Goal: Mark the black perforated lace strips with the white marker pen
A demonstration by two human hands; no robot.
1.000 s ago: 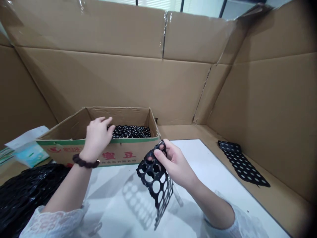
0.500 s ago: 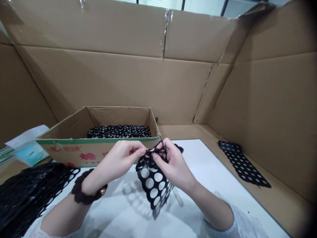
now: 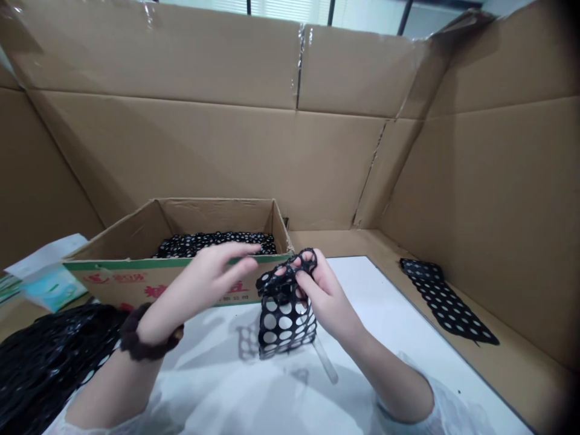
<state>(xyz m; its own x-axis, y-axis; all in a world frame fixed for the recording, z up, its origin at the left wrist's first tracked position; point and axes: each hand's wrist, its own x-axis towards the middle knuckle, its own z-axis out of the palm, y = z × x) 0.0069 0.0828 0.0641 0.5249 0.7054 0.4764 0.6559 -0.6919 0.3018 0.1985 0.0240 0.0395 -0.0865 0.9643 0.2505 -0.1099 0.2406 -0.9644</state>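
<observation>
My right hand [image 3: 327, 289] pinches a piece of black fabric with rows of round holes [image 3: 283, 323], which hangs bunched at the top over the white table [image 3: 226, 386]. To its left my left hand [image 3: 220, 272] is apart from the fabric, fingers stretched out and thumb separate, holding nothing. Behind the left hand stands an open cardboard box [image 3: 122, 284] with a green edge and red print. Many black pieces with holes [image 3: 203, 241] lie inside it. A thin translucent stick [image 3: 327, 364] rests on the table below my right hand.
A heap of black holed fabric [image 3: 49, 356] covers the table's left side. Behind it is a pale green packet [image 3: 57, 287] with white paper. A flat black dotted strip [image 3: 453, 305] lies on cardboard at right. Tall cardboard walls [image 3: 203, 145] enclose the workplace.
My left hand has let go of the fabric and moved left, its fingers opening. The fabric stays in my right hand, now more bunched at the top and hanging squarer.
</observation>
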